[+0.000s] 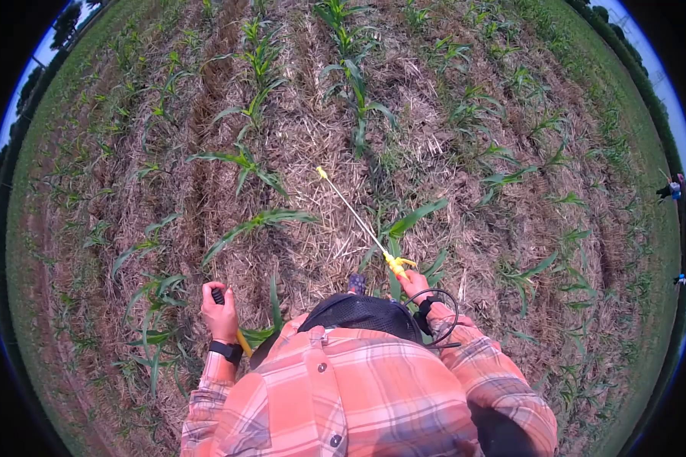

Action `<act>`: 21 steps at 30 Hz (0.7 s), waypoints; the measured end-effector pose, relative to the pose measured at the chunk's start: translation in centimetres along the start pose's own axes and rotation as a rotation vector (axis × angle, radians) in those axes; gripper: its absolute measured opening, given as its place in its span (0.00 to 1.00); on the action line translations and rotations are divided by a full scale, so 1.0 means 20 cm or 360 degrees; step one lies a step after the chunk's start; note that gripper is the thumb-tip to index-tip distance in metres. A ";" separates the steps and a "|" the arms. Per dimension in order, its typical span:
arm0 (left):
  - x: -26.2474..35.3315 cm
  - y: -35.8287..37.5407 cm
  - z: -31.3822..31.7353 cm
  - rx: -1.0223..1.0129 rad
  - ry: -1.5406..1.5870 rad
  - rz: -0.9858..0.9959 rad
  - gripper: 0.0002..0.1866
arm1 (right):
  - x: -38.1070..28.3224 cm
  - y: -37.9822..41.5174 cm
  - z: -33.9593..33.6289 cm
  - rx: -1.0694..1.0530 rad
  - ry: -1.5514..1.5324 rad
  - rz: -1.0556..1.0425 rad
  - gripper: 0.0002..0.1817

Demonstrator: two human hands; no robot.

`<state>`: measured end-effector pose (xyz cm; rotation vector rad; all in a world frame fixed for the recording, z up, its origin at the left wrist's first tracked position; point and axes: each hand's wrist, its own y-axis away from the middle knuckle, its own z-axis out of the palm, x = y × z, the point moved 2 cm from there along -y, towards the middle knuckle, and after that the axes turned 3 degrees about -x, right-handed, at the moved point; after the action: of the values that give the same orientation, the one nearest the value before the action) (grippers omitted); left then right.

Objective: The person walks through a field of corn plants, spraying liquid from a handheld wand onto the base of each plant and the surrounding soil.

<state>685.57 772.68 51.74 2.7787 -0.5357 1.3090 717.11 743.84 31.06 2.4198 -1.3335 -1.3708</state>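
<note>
My right hand (417, 288) is closed around the yellow trigger handle of a spray wand (396, 265). The wand's thin pale tube slants forward and left over the ground to a yellow nozzle (322, 174). A black hose (456, 311) loops beside my right wrist. At lower left, my left hand (219, 316) is wrapped round the black grip of a pump lever (218, 295). Its yellow shaft (244, 343) shows below my wrist and runs behind my plaid shirt.
Rows of young maize plants (255, 221) run forward on both sides, with straw-covered soil (305, 251) between them. One shoe (357, 283) shows under me. Other people (674, 190) stand far off at the right edge.
</note>
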 end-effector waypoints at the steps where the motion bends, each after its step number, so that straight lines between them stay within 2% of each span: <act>1: 0.02 -0.04 0.03 -0.0008 0.0003 0.0019 0.06 | 0.02 -0.02 -0.05 0.0060 0.0018 0.0083 0.15; 3: 0.08 -0.10 0.10 -0.0093 0.0054 0.0028 0.06 | 0.06 -0.05 -0.14 0.0101 -0.0373 0.0316 0.14; 4: 0.14 -0.13 0.13 -0.0087 0.0083 0.0061 0.06 | 0.12 -0.09 -0.16 0.0111 -0.0381 0.0322 0.14; 7: 0.24 -0.19 0.18 -0.0148 0.0100 -0.0005 0.06 | 0.21 -0.17 -0.24 0.0404 -0.0949 0.0549 0.12; 10: 0.26 -0.24 0.17 -0.0124 0.0119 0.0037 0.06 | 0.24 -0.22 -0.38 0.0487 -0.1362 0.0727 0.14; 11: 0.27 -0.25 0.17 -0.0087 0.0100 0.0106 0.06 | 0.29 -0.25 -0.41 0.0533 -0.1395 0.0691 0.14; 12: 0.23 -0.26 0.13 -0.0093 0.0120 0.0045 0.06 | 0.30 -0.26 -0.45 0.0609 -0.1391 0.0689 0.14; 16: 0.41 -0.25 -0.08 -0.0049 0.0368 -0.0138 0.06 | 0.36 -0.34 -0.57 0.0936 -0.1516 0.0748 0.12; 18: 0.39 -0.31 -0.11 0.0035 0.0280 -0.0010 0.06 | 0.36 -0.37 -0.60 0.0935 -0.1529 0.0745 0.11; 20: 0.31 -0.46 0.04 -0.0017 0.0140 0.0033 0.06 | 0.32 -0.41 -0.60 0.0986 -0.1499 0.0725 0.11; 21: 0.24 -0.55 0.15 -0.0115 0.0112 -0.0094 0.06 | 0.27 -0.43 -0.59 0.0982 -0.1492 0.0720 0.11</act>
<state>694.17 780.98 54.77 2.6583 -0.4834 1.3412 732.57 741.33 30.82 1.4379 -2.6097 -2.2780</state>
